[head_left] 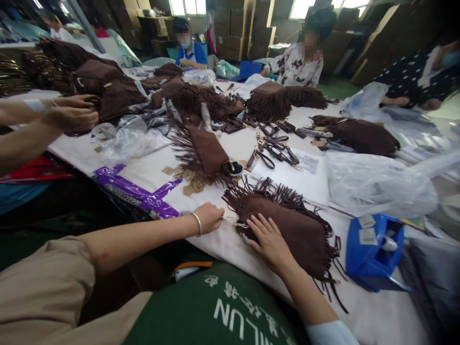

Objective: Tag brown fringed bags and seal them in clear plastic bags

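Note:
In front of me a brown fringed bag (287, 227) lies flat on the white-covered table, its fringe spread toward the back and right. My right hand (268, 239) rests on the bag's left part, fingers stretched out. Just left of the bag, my left hand (208, 218) is closed above the table edge; a small thing at its fingertips is too small to name. Beyond it lies another brown fringed bag (210, 151), beside scattered tan paper tags (194, 184). Brown wrist straps with metal clasps (268, 148) lie in a heap farther back.
To the right stands a blue tape dispenser (373, 254), near clear plastic bags (381, 184). Purple tape (138, 191) sticks along the table edge. More brown bags (104, 88) are piled at the back left. A co-worker's hands (72, 112) work at the left; other people sit across the table.

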Action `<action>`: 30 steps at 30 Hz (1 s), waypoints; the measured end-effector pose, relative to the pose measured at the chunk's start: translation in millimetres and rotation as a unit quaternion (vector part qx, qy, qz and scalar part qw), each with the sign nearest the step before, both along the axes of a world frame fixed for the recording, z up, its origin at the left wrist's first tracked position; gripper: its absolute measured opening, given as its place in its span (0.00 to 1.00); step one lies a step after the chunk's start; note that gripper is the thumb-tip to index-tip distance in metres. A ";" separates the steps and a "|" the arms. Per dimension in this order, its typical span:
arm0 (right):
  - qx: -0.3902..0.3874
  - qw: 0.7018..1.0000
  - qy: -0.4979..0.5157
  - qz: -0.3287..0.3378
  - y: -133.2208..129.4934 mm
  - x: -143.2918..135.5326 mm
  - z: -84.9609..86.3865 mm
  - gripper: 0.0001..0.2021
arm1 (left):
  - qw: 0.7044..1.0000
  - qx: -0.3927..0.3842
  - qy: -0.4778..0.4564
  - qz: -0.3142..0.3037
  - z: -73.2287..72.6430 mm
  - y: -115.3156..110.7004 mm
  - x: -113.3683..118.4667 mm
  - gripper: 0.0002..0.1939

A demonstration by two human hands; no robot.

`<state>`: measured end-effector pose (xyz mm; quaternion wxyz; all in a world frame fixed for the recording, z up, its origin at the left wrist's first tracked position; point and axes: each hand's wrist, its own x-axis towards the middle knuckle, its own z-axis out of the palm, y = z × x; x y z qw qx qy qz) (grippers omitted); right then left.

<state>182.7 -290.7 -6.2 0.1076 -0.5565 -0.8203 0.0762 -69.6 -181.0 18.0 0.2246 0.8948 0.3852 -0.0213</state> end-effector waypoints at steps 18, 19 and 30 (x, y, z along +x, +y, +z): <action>-0.112 0.993 -0.024 -0.013 -1.6 -4.2 5.8 0.42 | 0.711 -0.545 -0.309 0.320 -40.4 -78.4 72.4 0.32; -0.114 0.993 -0.033 -0.015 -1.8 -3.1 6.3 0.43 | 0.713 -0.539 -0.313 0.320 -39.7 -79.8 72.4 0.32; -0.005 0.998 -0.051 -0.038 -18.1 -7.6 -7.5 0.45 | 0.897 -0.341 -0.180 0.215 0.1 10.4 61.0 0.16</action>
